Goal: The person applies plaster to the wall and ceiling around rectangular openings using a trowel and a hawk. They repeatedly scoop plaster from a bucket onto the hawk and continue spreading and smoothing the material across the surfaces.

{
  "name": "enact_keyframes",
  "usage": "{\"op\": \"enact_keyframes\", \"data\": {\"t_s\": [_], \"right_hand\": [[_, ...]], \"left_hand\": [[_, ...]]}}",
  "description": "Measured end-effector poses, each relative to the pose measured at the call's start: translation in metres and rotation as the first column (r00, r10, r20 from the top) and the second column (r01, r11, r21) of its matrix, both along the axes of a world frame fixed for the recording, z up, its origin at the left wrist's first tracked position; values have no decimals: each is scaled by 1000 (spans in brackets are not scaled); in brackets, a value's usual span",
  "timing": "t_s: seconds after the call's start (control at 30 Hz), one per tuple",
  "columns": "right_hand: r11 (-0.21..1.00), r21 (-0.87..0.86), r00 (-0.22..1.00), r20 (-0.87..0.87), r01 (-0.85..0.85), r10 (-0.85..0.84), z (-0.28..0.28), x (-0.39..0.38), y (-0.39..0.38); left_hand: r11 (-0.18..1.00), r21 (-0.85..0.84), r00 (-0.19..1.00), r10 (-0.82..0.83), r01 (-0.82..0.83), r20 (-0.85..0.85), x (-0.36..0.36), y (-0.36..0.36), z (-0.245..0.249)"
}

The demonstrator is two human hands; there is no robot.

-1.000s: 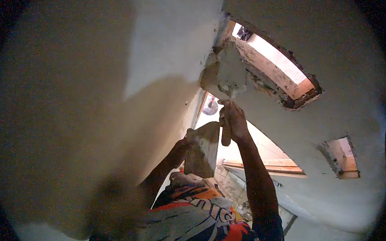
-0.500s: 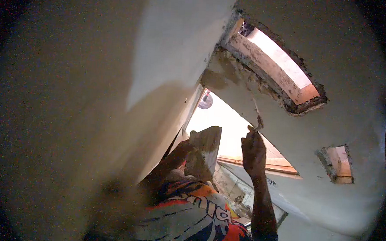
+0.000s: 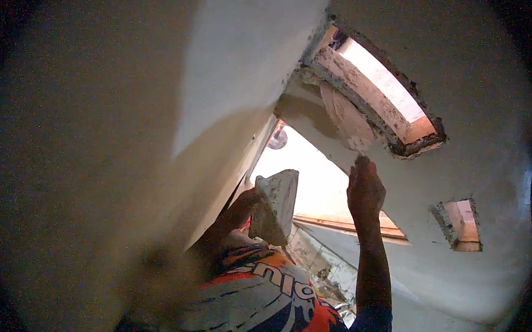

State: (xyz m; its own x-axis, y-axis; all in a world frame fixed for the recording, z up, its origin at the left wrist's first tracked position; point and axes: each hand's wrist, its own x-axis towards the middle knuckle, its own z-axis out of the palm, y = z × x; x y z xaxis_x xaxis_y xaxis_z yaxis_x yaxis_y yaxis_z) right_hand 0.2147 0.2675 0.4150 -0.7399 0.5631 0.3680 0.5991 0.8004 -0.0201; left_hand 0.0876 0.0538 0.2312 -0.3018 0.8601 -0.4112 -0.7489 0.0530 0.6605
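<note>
My left hand is closed on the edge of a plaster hawk, a flat board smeared with plaster and held tilted in front of my chest. Raised higher, my right hand is wrapped around the handle of a plastering trowel. The trowel's blade lies nearly flat against the wall, just below the long recessed opening. A darker, damp-looking plaster patch shows left of the blade. My fingers hide the trowel's handle.
A bright doorway-like opening lies behind the hawk. A smaller rough-edged recess is cut at the right. A large pale wall rises close on the left. Rubble shows low behind my body.
My right hand has moved up and slightly right. The trowel, edge-on before, now shows its broad face against the wall. The hawk has shifted slightly left in view.
</note>
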Motion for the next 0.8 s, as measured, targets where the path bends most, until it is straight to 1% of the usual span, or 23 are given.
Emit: {"op": "enact_keyframes", "data": {"t_s": [0.07, 0.1, 0.13, 0.23, 0.27, 0.33, 0.37, 0.4, 0.47, 0.5, 0.53, 0.6, 0.63, 0.67, 0.7, 0.73, 0.8], "right_hand": [[996, 92, 999, 42, -3, -1, 0, 18, 5], [998, 49, 996, 74, 49, -53, 2, 26, 6], [997, 50, 995, 75, 59, -62, 3, 35, 7], [996, 92, 1000, -12, -21, 22, 7, 58, 8], [996, 91, 1000, -14, -16, 17, 7, 66, 9], [991, 132, 999, 35, 12, -16, 8, 81, 10], [993, 106, 995, 77, 56, -65, 10, 88, 9], [993, 107, 995, 77, 59, -68, 13, 93, 7], [994, 47, 994, 32, 103, -105, 25, 100, -1], [983, -14, 983, 27, 182, -182, 35, 99, -11], [984, -15, 984, 27, 178, -178, 33, 100, -16], [976, -136, 983, -51, 168, -176, 28, 100, -24], [909, -399, 982, -88, 120, -169, 25, 93, -26], [775, -630, 976, -131, 54, -174, 23, 83, -30], [564, -825, 948, -188, -10, -258, 16, 70, -35], [313, -944, 911, -218, -105, -351, 7, 54, -41], [207, -893, 858, -443, -399, -261, -24, 21, -46]], "left_hand": [[1000, -11, 1000, -4, 4, 1, 3, 0, 0], [1000, -16, 1000, -8, 8, 6, 4, 2, 0], [1000, -18, 1000, -15, 15, 0, 4, 2, -1], [999, -25, 1000, -30, 30, -1, 5, 1, -1], [999, -29, 999, -35, 35, 1, 5, 1, -3], [999, -32, 999, -35, 34, -6, 4, 1, -5], [998, -33, 999, -47, 47, -7, 5, 0, -6], [998, -34, 999, -51, 51, -8, 7, -1, -7], [999, -38, 999, -36, 36, -6, 6, -2, -9], [999, -36, 999, -31, 31, -12, 7, -3, -9], [999, -37, 1000, -25, 25, -11, 5, -4, -9], [999, -38, 1000, -14, 14, -11, 3, -7, -9], [999, -37, 1000, -10, 10, -14, 1, -8, -9], [999, -35, 1000, -2, 1, -12, -1, -7, -9], [999, -38, 1000, 0, 0, -9, -2, -8, -10], [999, -34, 1000, 13, -13, 0, 1, -6, -12], [1000, -27, 1000, 6, -6, -5, -5, -4, -11]]}}
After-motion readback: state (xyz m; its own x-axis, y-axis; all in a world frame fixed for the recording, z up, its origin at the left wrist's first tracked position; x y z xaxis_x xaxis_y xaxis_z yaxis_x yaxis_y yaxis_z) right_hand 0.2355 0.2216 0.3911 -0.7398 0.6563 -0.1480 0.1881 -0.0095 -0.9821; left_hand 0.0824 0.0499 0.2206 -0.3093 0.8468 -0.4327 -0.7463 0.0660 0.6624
